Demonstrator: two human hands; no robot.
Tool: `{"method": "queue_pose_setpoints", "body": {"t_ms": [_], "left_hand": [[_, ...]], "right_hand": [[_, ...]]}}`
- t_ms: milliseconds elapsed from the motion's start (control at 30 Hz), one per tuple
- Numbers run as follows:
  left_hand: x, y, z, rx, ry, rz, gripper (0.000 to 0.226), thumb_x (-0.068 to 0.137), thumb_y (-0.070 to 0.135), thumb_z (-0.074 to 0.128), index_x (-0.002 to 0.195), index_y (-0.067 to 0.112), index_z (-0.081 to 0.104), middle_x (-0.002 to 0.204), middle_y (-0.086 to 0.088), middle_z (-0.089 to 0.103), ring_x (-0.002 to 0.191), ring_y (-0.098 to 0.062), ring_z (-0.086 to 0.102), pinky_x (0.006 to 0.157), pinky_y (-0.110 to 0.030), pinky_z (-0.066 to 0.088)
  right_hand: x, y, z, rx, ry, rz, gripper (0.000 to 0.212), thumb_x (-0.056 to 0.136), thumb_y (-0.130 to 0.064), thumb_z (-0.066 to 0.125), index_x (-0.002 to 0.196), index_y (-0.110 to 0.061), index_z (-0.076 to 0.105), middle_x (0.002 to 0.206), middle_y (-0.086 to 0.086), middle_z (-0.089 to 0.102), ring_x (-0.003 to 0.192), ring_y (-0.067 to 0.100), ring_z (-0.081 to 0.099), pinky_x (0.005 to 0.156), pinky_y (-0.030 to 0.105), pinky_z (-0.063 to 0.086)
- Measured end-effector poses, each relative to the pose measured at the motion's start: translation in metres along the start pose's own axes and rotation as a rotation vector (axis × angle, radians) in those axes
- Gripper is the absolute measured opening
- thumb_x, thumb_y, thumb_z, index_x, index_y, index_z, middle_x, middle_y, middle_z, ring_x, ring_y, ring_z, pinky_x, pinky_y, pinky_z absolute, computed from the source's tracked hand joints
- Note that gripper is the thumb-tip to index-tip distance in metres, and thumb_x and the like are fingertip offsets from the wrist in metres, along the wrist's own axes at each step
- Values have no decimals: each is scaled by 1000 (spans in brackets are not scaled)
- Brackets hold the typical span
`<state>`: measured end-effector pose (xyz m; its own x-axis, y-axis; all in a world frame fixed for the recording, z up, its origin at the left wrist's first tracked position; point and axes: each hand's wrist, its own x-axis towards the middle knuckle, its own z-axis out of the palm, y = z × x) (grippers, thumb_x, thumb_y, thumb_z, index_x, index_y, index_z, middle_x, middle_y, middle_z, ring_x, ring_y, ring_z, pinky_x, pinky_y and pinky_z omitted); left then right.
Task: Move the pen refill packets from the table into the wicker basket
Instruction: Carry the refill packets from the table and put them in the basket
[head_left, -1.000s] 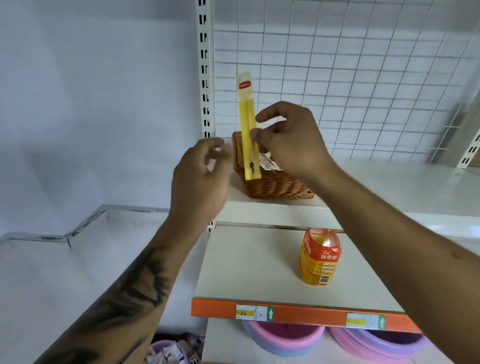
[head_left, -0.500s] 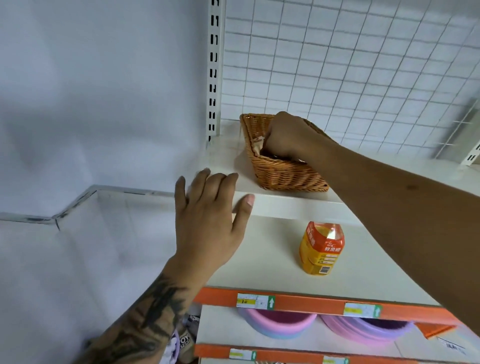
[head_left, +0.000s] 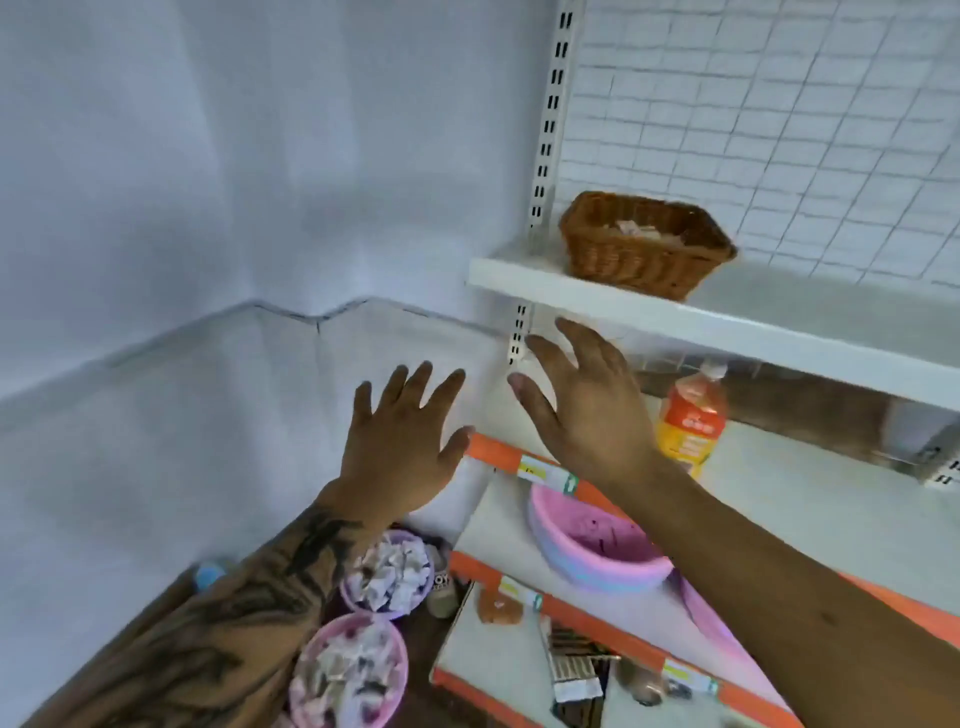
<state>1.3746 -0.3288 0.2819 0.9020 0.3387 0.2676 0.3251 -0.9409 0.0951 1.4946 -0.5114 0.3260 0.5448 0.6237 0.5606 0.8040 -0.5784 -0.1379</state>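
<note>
On upper shelf (head_left: 753, 317), near left end: wicker basket (head_left: 641, 247), pale packets (head_left: 644, 231) lying inside. Below shelf edge, left hand (head_left: 402, 441) and right hand (head_left: 587, 405) both empty, fingers spread, well apart from basket. Orange bottle (head_left: 688, 421) upright on next shelf down.

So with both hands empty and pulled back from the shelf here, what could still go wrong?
1. The wicker basket sits near the front edge of the top shelf; a careless next drop could nudge it off.
2. The right hand hangs close beside the orange bottle and might knock it over when swinging away.
3. The picture is blurred with motion, so the left hand may reach without a steady view.
</note>
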Motion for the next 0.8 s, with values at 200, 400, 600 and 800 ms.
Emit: {"method": "queue_pose_setpoints", "body": {"t_ms": [200,400,600,800], "left_hand": [[-242,-31,43,104,-261,-398,64,96,64,37,155,39,36,162,-5,40,150,-34,34,118,-67,21],[-461,-42,29,59,-460,-848,72,92,69,18,156,40,32,162,-5,37,151,-33,30,118,-64,19],[-630,-50,11,5,-427,-1232,68,97,70,29,158,40,27,165,-1,33,153,-29,27,120,-60,18],[-786,-84,-30,20,-361,-1376,63,100,66,31,158,41,26,166,-1,29,154,-28,22,121,-61,15]], "right_hand": [[-155,-117,88,253,-445,-150,65,100,-60,29,137,-19,62,144,20,57,127,41,58,102,50,52],[-289,-246,110,368,-779,-410,63,102,-61,34,149,-23,50,154,14,47,137,37,49,109,49,46],[-386,-370,91,434,-921,-691,60,103,-58,42,155,-27,40,162,9,36,146,32,38,115,47,38],[-466,-519,72,402,-1011,-943,60,103,-60,39,154,-27,37,158,8,40,144,31,40,115,48,40]]}}
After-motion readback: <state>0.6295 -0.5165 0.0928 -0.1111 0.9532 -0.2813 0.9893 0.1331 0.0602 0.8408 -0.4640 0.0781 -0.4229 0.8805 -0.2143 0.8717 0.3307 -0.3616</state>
